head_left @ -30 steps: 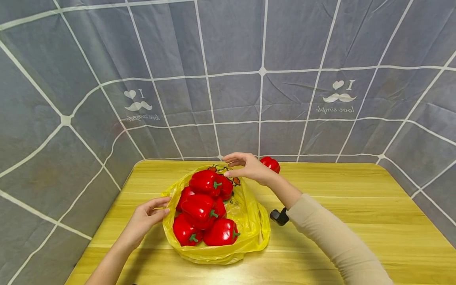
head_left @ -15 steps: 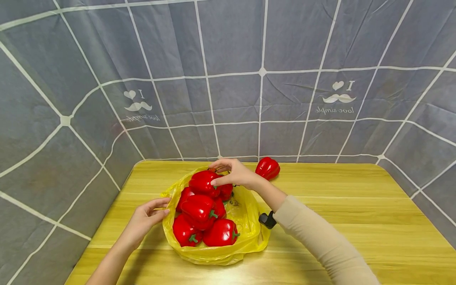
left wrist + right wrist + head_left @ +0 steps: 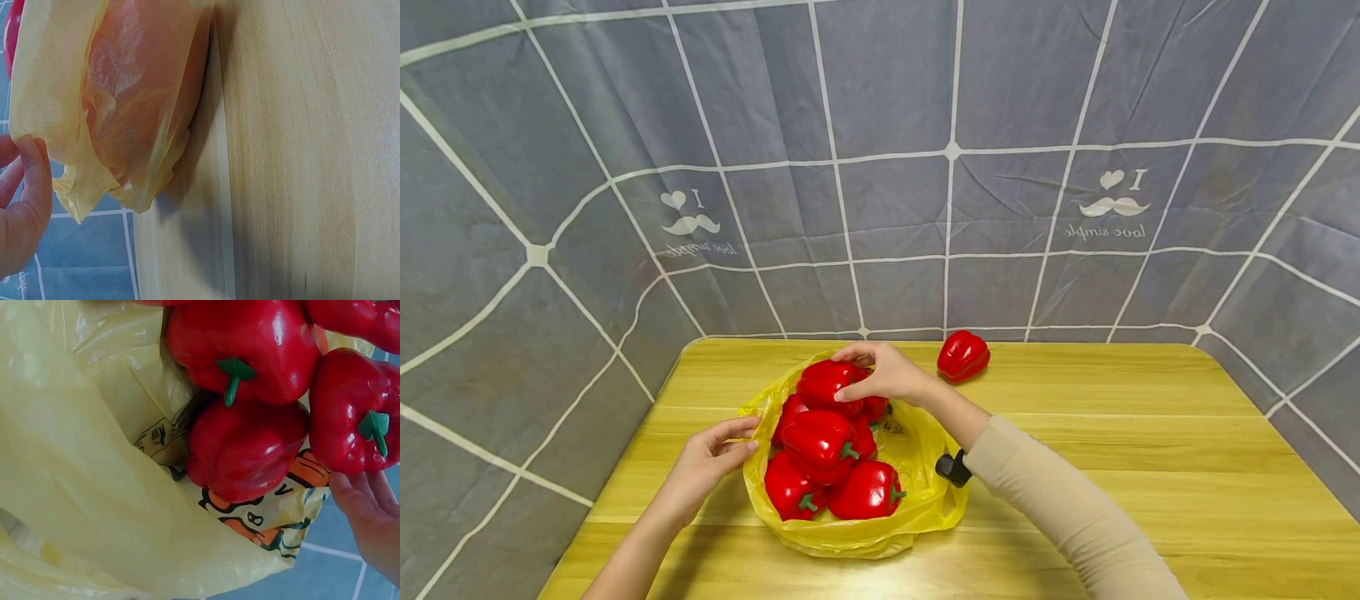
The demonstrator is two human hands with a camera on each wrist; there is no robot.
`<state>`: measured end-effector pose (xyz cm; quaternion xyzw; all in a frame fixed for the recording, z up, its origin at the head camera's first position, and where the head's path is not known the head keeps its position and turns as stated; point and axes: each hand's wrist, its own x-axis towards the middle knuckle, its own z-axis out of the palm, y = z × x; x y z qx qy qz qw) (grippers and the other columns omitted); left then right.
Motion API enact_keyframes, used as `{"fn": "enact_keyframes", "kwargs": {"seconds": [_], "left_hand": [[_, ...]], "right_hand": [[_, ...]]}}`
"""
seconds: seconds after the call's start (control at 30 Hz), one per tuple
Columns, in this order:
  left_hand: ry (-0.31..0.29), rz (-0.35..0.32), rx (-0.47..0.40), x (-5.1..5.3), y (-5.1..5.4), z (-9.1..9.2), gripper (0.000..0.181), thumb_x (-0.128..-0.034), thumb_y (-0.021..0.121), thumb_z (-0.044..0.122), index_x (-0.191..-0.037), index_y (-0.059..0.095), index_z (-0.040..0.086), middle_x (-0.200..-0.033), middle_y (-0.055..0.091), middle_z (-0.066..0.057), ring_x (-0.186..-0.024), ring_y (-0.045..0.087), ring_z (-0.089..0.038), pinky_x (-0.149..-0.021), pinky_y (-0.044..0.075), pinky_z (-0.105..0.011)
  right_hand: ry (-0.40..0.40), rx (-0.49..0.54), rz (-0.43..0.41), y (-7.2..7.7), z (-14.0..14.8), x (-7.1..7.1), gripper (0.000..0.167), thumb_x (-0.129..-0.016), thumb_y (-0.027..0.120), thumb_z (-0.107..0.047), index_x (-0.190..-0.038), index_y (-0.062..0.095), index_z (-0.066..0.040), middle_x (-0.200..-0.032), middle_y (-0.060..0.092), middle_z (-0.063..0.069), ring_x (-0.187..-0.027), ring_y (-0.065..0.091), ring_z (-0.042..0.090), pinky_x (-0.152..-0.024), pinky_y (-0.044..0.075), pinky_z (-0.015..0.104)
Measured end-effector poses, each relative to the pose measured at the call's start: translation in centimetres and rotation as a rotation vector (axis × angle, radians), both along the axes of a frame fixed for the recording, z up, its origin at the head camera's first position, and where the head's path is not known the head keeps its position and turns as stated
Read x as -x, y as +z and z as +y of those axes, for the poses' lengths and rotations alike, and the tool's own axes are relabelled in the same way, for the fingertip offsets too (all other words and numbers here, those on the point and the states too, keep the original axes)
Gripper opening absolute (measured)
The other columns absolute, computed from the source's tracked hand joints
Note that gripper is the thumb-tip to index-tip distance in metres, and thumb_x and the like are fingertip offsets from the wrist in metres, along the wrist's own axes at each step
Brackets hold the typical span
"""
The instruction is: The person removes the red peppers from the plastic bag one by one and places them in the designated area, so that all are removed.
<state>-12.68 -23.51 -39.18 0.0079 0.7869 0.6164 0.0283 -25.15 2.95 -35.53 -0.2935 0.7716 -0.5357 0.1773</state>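
Note:
A yellow plastic bag (image 3: 925, 454) stands wide-mouthed on the table, holding several red peppers with green stems. At its left rim my left hand (image 3: 706, 460) pinches the plastic; the left wrist view shows that hand (image 3: 24, 203) at the edge of the bag (image 3: 56, 81). My right hand (image 3: 891, 375) reaches over the far side, thumb and fingers round the uppermost pepper (image 3: 820, 381). From the right wrist, this hand (image 3: 374, 519) touches the underside of a pepper (image 3: 353, 406), its fingers partly hidden behind it.
Another red pepper (image 3: 963, 357) lies outside the bag, near the back edge of the wooden table (image 3: 1120, 433). A grey cloth with white lines (image 3: 895, 208) hangs behind and at both sides. The right wrist bears a black device (image 3: 953, 468).
My right hand has moved left and down from the bag's far rim onto the top pepper, revealing more of the loose pepper. My left hand has stayed at the rim.

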Motion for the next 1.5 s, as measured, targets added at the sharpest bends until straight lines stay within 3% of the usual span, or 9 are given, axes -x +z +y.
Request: {"fn": "enact_keyframes", "kwargs": {"seconds": [0.37,0.63,0.87,1.5], "left_hand": [[-0.011,0.001,0.002,-0.09,-0.02,-0.11,0.042,-0.0905,0.058,0.005,-0.128,0.047,-0.011,-0.119,0.052,-0.022,-0.093,0.058,-0.004,-0.077,0.049,-0.021],[-0.006,-0.005,-0.003,-0.10,-0.08,-0.05,0.042,-0.0903,0.059,0.005,-0.128,0.048,-0.011,-0.120,0.051,-0.022,-0.092,0.058,-0.004,-0.078,0.049,-0.021],[0.002,0.001,-0.001,-0.07,-0.11,0.11,0.042,-0.0899,0.059,0.004,-0.127,0.048,-0.011,-0.118,0.052,-0.022,-0.092,0.058,-0.004,-0.077,0.049,-0.021],[-0.003,-0.004,-0.001,-0.10,-0.17,0.06,0.042,-0.0902,0.059,0.005,-0.128,0.048,-0.011,-0.119,0.052,-0.022,-0.092,0.058,-0.005,-0.077,0.049,-0.020]], "right_hand": [[-0.011,0.001,0.000,-0.59,-0.27,0.09,0.051,-0.075,0.076,-0.010,-0.123,0.057,-0.004,-0.116,0.059,0.011,-0.098,0.055,0.023,-0.078,0.051,0.028],[-0.009,0.001,-0.029,-0.61,-0.38,-0.02,0.057,-0.076,0.075,-0.008,-0.128,0.052,-0.002,-0.120,0.056,0.016,-0.103,0.053,0.029,-0.079,0.051,0.029],[-0.012,0.010,-0.031,-0.90,-0.28,0.05,0.055,-0.075,0.076,-0.009,-0.125,0.054,-0.006,-0.116,0.058,0.010,-0.099,0.055,0.021,-0.080,0.051,0.029],[-0.008,0.033,-0.006,-0.94,0.05,0.00,0.054,-0.075,0.075,-0.009,-0.125,0.055,-0.006,-0.117,0.058,0.010,-0.100,0.054,0.023,-0.080,0.050,0.031]]}}
